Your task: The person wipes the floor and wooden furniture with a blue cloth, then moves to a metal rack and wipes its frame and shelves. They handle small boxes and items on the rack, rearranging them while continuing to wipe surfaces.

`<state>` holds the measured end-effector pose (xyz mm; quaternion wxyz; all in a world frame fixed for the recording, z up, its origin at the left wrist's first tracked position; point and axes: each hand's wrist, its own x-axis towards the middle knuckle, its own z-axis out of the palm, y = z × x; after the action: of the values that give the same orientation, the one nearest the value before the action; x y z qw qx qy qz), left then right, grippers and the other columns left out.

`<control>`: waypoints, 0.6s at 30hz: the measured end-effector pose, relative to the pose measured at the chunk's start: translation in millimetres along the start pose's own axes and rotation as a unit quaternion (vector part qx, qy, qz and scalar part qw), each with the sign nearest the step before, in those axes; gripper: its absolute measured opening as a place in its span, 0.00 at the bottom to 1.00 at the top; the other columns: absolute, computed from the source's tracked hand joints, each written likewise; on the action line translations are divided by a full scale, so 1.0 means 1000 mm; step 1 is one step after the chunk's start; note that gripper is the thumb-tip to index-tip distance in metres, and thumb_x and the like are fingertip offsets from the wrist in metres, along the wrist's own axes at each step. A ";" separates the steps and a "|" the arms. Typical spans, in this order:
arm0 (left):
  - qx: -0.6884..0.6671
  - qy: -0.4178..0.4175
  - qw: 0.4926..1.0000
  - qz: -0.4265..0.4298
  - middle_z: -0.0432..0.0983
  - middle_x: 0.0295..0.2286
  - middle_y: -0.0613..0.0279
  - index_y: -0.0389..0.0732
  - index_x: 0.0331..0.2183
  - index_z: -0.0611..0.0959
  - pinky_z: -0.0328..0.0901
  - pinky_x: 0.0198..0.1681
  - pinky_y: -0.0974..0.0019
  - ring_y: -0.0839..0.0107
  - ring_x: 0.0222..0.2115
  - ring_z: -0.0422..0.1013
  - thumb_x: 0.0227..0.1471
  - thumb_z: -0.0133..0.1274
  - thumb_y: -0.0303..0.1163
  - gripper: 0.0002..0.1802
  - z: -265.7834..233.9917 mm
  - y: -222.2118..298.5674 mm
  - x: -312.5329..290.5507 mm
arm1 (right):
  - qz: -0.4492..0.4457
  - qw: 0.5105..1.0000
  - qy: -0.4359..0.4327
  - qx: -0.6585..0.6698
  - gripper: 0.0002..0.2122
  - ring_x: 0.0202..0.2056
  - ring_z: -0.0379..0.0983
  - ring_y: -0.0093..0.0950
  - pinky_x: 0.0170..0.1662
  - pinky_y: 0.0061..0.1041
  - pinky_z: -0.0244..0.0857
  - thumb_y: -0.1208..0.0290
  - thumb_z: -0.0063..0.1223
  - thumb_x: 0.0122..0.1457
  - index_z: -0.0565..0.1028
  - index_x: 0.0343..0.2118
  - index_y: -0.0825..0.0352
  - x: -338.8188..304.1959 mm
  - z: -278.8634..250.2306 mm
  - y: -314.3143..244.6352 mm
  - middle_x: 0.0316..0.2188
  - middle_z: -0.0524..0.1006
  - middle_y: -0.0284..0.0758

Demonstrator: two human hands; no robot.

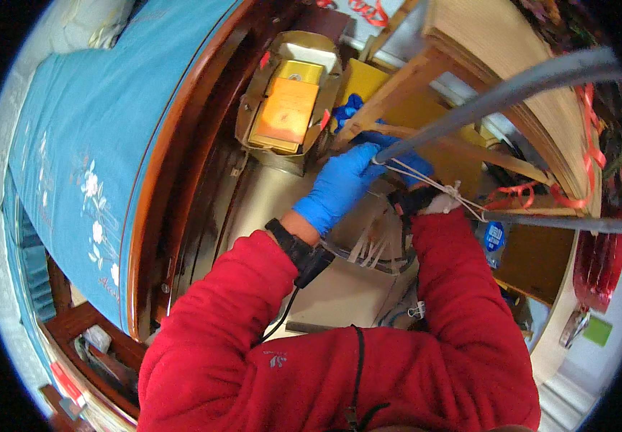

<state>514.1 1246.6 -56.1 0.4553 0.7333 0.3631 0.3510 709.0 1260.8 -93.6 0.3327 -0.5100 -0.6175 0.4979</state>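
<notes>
My left hand (pixel 347 178), in a blue glove, reaches forward with its fingers curled in. The end of a grey tube (pixel 498 101) overlaps its fingertips, so I cannot make out what they grip. My right hand (pixel 406 162), also blue-gloved, is beyond the tube, its fingers mostly hidden. A white string (pixel 426 178) loops round the tube's end and runs to a knot, then to a second grey tube (pixel 555 222). Both hands are next to a wooden frame leg (pixel 390 101). Beneath my forearms lie pale strips (pixel 375 241) on a dark rounded object.
At left is a bed with a blue embroidered cover (pixel 88 165) and a wooden side rail (pixel 163 144). An open cardboard box (pixel 253 119) holds yellow and orange packets (pixel 289 108). A crumpled blue thing (pixel 347 109) lies beyond. Red ribbon (pixel 591 155) and a blue-labelled bottle (pixel 494 241) are at right.
</notes>
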 end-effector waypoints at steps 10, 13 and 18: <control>-0.047 -0.023 0.998 -0.034 0.77 0.31 0.62 0.38 0.40 0.79 0.67 0.41 0.69 0.78 0.33 0.68 0.57 0.56 0.26 0.08 -0.001 0.001 -0.001 | 0.010 0.949 0.314 0.009 0.16 0.54 0.70 0.32 0.58 0.30 0.62 0.71 0.44 0.65 0.71 0.54 0.66 -0.086 0.001 0.062 0.53 0.73 0.39; -0.092 -0.025 0.994 -0.049 0.78 0.33 0.68 0.39 0.41 0.80 0.66 0.43 0.70 0.79 0.35 0.68 0.58 0.56 0.28 0.09 0.003 -0.004 0.000 | 0.004 0.930 0.324 -0.173 0.17 0.55 0.70 0.32 0.58 0.29 0.62 0.76 0.42 0.64 0.70 0.56 0.64 -0.105 0.003 0.054 0.55 0.72 0.39; -0.089 -0.038 0.988 -0.119 0.81 0.36 0.58 0.40 0.45 0.79 0.67 0.43 0.65 0.68 0.34 0.72 0.56 0.58 0.32 0.15 0.006 -0.019 0.007 | 0.051 0.950 0.293 -0.093 0.15 0.42 0.77 0.33 0.49 0.32 0.70 0.68 0.40 0.67 0.75 0.51 0.62 -0.141 0.045 -0.019 0.44 0.80 0.36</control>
<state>518.2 1256.2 -74.6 0.5707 0.6540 0.3977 0.2974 698.2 1112.9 -74.9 0.4241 -0.6930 -0.5096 0.2831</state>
